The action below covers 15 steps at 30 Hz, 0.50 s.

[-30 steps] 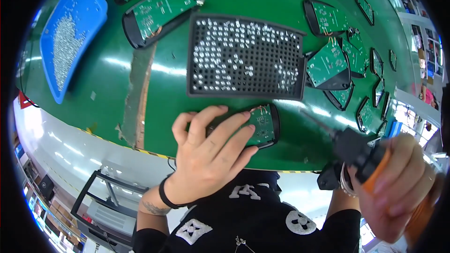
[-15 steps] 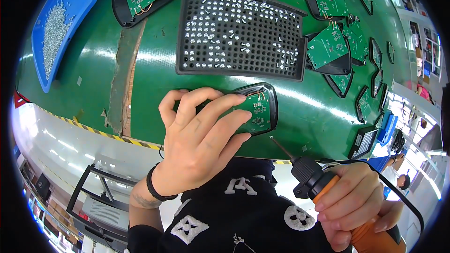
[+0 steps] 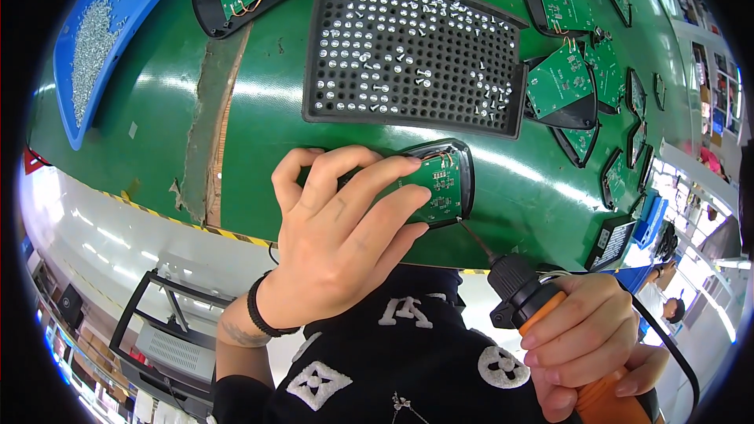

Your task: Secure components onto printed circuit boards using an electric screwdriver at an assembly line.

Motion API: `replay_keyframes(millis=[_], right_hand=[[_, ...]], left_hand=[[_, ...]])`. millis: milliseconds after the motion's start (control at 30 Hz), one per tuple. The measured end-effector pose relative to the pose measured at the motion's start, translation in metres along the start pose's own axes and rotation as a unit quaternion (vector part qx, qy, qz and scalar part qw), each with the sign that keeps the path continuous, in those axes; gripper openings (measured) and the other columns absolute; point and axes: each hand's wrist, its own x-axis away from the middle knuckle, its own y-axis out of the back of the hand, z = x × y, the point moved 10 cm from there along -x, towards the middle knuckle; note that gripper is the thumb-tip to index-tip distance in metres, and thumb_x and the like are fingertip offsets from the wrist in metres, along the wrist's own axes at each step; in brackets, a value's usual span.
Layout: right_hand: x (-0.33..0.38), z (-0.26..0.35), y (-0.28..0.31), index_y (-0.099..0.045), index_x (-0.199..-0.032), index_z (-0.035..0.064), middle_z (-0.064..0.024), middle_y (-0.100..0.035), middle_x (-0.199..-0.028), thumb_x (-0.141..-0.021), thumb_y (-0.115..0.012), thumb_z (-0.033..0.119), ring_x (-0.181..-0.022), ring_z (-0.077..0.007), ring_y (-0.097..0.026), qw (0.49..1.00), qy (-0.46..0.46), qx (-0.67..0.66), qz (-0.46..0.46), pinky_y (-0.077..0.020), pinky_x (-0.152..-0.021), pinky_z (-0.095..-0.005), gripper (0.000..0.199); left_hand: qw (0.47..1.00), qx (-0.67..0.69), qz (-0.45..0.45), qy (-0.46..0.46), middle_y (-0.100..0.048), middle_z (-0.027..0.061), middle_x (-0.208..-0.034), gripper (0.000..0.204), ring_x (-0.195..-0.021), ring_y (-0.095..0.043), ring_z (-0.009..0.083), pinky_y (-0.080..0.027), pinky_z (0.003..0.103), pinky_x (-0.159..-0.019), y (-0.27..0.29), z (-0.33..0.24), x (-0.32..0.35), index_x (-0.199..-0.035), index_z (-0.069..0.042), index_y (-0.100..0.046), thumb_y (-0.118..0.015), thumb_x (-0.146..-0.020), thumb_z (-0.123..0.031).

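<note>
A black plastic housing [image 3: 469, 180] with a green circuit board [image 3: 445, 198] in it lies near the table's front edge. My left hand [image 3: 345, 220] is closed over its left part, fingertips pressing on the board and rim, so much of the housing is hidden. My right hand [image 3: 585, 338] is wrapped round an orange and black electric screwdriver [image 3: 522, 290]. Its thin bit points up and left, and the tip is at the housing's lower right corner. A small bright spot shows there, too small to make out surely. Thin copper-coloured wires run along the board's top edge.
Beyond the housing lies a black perforated tray [image 3: 416, 122] with many screws upright or loose. A blue bin [image 3: 122, 55] of screws stands far left. More boards in housings [image 3: 561, 82] lie along the right. A black cable [image 3: 667, 338] trails from the screwdriver.
The screwdriver's tip has moved up to the corner of the housing, from just below it. My left hand stays on the housing. The whole view has shifted slightly.
</note>
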Motion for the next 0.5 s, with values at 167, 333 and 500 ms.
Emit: replay_keyframes(millis=[167, 333, 500], right_hand=[[-0.001, -0.003, 0.001, -0.033, -0.12, 0.012, -0.006, -0.052, -0.07, -0.079, -0.058, 0.0, -0.046, -0.0168, -0.053, 1.0, 0.003, 0.008, -0.013, -0.0522, -0.042, -0.0308, 0.049], [-0.005, -0.005, -0.003, -0.032, -0.119, 0.0121, -0.0063, -0.052, -0.071, -0.08, -0.058, 0.001, -0.045, -0.0166, -0.052, 1.0, -0.008, 0.025, 0.002, -0.0512, -0.04, -0.0301, 0.049], [-0.007, -0.01, -0.01, -0.033, -0.118, 0.0108, -0.0063, -0.052, -0.068, -0.08, -0.059, 0.001, -0.043, -0.0169, -0.051, 0.999, -0.026, 0.046, 0.01, -0.0505, -0.039, -0.0299, 0.046]], left_hand=[[1.0, 0.004, -0.002, 0.004, -0.063, 0.0044, -0.106, 0.039, -0.092, -0.052, 0.0253, -0.029, 0.04, -0.085, 0.0, 0.001, 0.0, -0.092, -0.009, -0.059, -0.078, -0.058, -0.012], [1.0, 0.003, 0.0, 0.007, -0.063, 0.0036, -0.105, 0.038, -0.092, -0.053, 0.0247, -0.029, 0.039, -0.085, 0.001, 0.001, -0.001, -0.092, -0.009, -0.06, -0.078, -0.059, -0.012], [1.0, 0.012, 0.008, 0.021, -0.063, 0.0026, -0.106, 0.036, -0.094, -0.053, 0.0235, -0.029, 0.039, -0.086, -0.001, 0.004, 0.001, -0.091, -0.009, -0.06, -0.077, -0.059, -0.012]])
